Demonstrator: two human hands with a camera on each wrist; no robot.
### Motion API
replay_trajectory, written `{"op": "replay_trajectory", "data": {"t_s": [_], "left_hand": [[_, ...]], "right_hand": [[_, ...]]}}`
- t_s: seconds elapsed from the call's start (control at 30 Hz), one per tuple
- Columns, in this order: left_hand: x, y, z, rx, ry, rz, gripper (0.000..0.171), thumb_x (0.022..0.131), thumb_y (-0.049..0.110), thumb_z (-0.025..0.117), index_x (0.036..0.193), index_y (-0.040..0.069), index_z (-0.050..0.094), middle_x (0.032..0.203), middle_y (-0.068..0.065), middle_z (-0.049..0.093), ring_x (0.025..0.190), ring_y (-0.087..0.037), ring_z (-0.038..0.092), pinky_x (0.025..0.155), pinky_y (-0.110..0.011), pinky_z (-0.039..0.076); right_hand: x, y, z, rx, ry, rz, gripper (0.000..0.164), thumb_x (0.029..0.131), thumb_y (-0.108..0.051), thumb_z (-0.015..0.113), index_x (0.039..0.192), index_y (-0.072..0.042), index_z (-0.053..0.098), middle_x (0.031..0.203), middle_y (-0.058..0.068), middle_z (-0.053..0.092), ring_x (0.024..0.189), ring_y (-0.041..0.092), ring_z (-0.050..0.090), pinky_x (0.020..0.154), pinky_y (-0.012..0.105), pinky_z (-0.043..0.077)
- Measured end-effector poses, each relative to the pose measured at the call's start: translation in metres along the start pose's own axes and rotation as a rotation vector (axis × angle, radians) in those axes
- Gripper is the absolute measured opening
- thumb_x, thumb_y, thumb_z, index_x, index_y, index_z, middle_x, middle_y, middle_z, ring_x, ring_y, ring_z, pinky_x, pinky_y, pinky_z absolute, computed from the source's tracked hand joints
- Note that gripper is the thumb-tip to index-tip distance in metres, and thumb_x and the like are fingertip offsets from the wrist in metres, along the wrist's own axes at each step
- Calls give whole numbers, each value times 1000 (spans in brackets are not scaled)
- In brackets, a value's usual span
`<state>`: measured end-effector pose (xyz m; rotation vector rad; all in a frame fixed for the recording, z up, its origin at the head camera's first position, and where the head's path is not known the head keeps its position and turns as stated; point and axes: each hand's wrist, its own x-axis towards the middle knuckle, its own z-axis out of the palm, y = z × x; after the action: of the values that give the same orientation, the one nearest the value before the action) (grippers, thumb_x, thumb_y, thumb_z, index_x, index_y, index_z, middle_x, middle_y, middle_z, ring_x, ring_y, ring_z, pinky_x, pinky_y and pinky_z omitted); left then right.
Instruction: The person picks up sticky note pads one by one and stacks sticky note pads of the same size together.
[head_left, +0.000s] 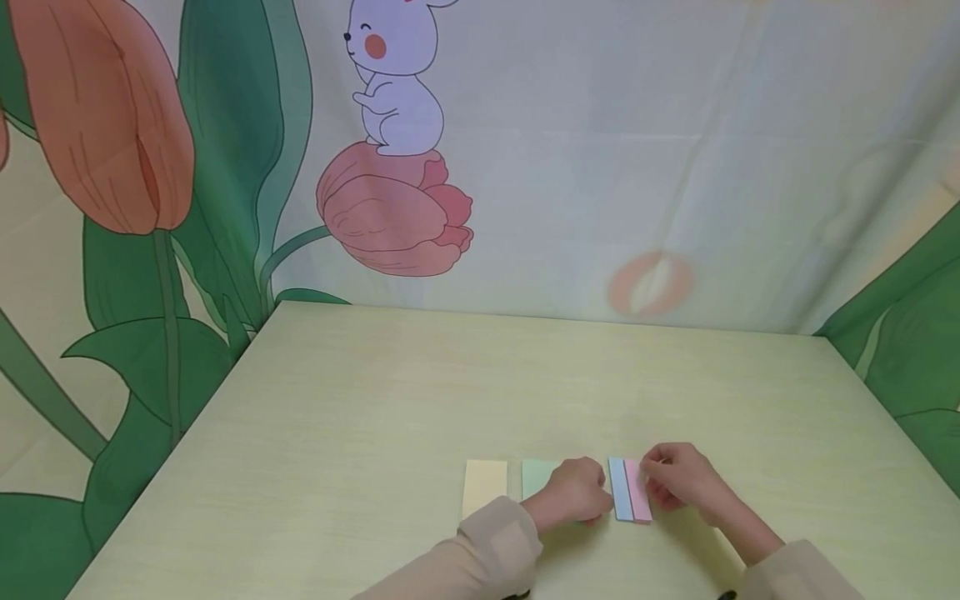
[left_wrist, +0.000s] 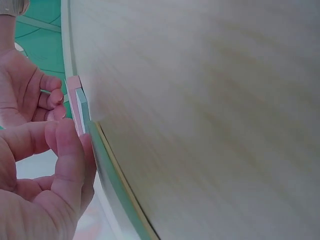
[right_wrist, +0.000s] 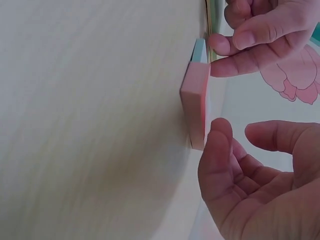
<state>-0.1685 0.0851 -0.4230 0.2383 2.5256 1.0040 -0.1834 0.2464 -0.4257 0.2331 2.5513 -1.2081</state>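
Note:
A narrow blue sticky-note pad (head_left: 619,490) and a narrow pink sticky-note pad (head_left: 637,492) lie side by side between the two hands. My left hand (head_left: 573,490), fingers bent, reaches over a green pad (head_left: 537,475) and covers part of it. Its fingertips are at the blue pad's left side; whether they touch is unclear. By the pink pad's right edge is my right hand (head_left: 678,477). In the right wrist view its thumb and index finger stand apart with nothing between them, and the pink pad's thick side shows.
A pale yellow pad (head_left: 486,485) lies left of the green one, partly behind the left sleeve (head_left: 498,537). All the pads are on a light wood-patterned table (head_left: 360,400). Behind it hangs a cloth (head_left: 555,192) printed with tulips and a rabbit.

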Motion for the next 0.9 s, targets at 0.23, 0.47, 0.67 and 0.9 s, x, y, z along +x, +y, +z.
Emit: {"op": "replay_trajectory", "data": {"t_s": [0.23, 0.47, 0.67, 0.9], "left_hand": [[-3, 0, 0, -45, -18, 16, 28, 75, 4, 58, 53, 10, 41, 43, 1, 45, 39, -11, 42, 39, -18, 27], [-5, 3, 3, -91, -38, 48, 5, 75, 3, 57, 71, 5, 58, 48, 1, 49, 42, -10, 46, 43, -17, 35], [-5, 4, 11, -159, -55, 86, 20, 77, 3, 56, 96, 0, 61, 53, 0, 53, 44, -8, 48, 43, -17, 36], [-5, 5, 14, -212, -58, 154, 31, 78, 3, 54, 108, -2, 58, 55, 2, 52, 47, -6, 44, 44, -15, 34]], "right_hand": [[-5, 3, 5, -29, -5, -4, 18, 83, -12, 48, 89, 2, 57, 60, 4, 55, 53, 13, 52, 47, 26, 45], [-5, 7, 6, -36, -5, -19, 14, 82, -10, 48, 85, 2, 55, 60, 3, 53, 52, 12, 50, 45, 24, 43], [-3, 14, 6, -17, -8, -23, 16, 82, -10, 47, 88, 2, 54, 62, 5, 55, 52, 13, 53, 45, 26, 45], [0, 21, 5, 9, -17, -21, 20, 83, -12, 47, 94, 4, 54, 62, 6, 55, 52, 14, 54, 45, 27, 46]]}}
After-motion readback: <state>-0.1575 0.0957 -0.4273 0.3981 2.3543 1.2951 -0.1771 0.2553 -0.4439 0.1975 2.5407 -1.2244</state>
